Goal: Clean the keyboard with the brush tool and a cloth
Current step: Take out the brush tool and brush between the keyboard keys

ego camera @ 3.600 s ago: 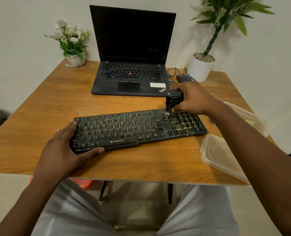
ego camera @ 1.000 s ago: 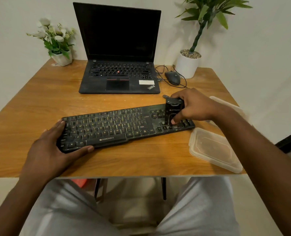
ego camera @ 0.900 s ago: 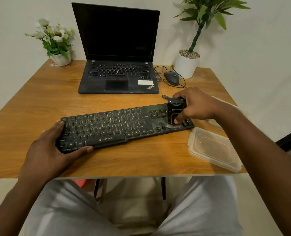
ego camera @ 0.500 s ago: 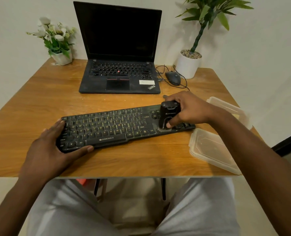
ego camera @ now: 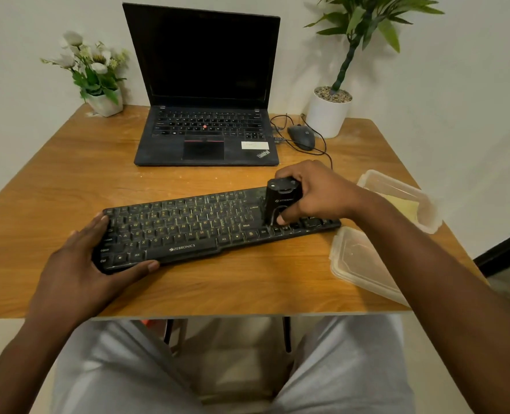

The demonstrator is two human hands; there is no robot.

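A black Zebronics keyboard lies across the wooden table, slanted up to the right. My left hand grips its near left corner, thumb along the front edge. My right hand holds a black block-shaped brush tool upright, its lower end pressed on the keys just left of the arrow-key area. The bristles are hidden under the tool. A yellow cloth lies inside the clear container at the right.
An open black laptop stands behind the keyboard, with a wired mouse to its right. A white flower pot is back left, a potted plant back right. A clear container and its lid sit by the right edge.
My right hand has swept the brush tool leftward from the keyboard's right end toward the middle-right keys. My left hand keeps its hold on the left corner.
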